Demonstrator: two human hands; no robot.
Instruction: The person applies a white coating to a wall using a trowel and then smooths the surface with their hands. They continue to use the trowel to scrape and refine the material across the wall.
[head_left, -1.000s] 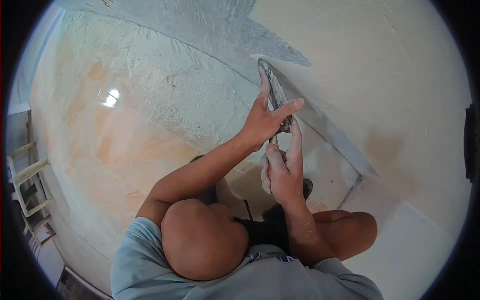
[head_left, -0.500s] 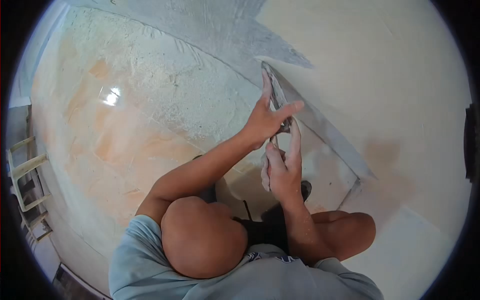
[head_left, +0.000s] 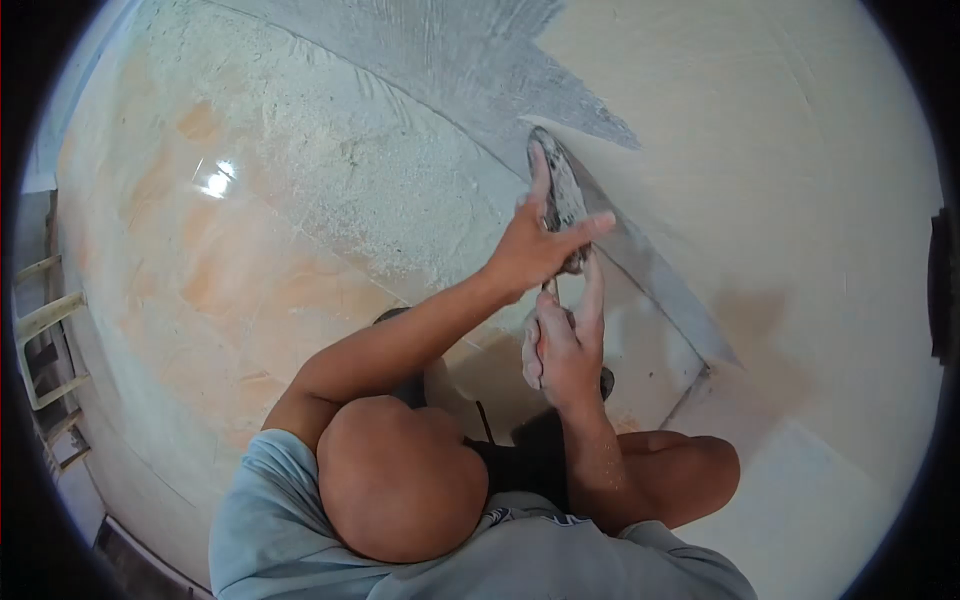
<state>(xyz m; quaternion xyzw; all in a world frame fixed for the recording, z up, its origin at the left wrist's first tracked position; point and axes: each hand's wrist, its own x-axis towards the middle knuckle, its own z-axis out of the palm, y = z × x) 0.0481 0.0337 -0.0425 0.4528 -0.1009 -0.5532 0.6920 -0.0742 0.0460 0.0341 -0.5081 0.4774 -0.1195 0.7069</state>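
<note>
surface finishes.
wall [head_left: 790, 150]: smooth, matt at two o'clock; grey patch [head_left: 480, 60]: rough at twelve; floor [head_left: 250, 250]: glossy at ten, powdery at eleven; trowel [head_left: 567, 195]: smeared; shirt [head_left: 440, 570]: matt cloth.

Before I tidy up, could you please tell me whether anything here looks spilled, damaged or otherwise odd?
Pale crumbs lie scattered over the floor along the wall, which looks like spillage. The wall's grey patch has a ragged edge, though it may simply be unfinished.
</note>
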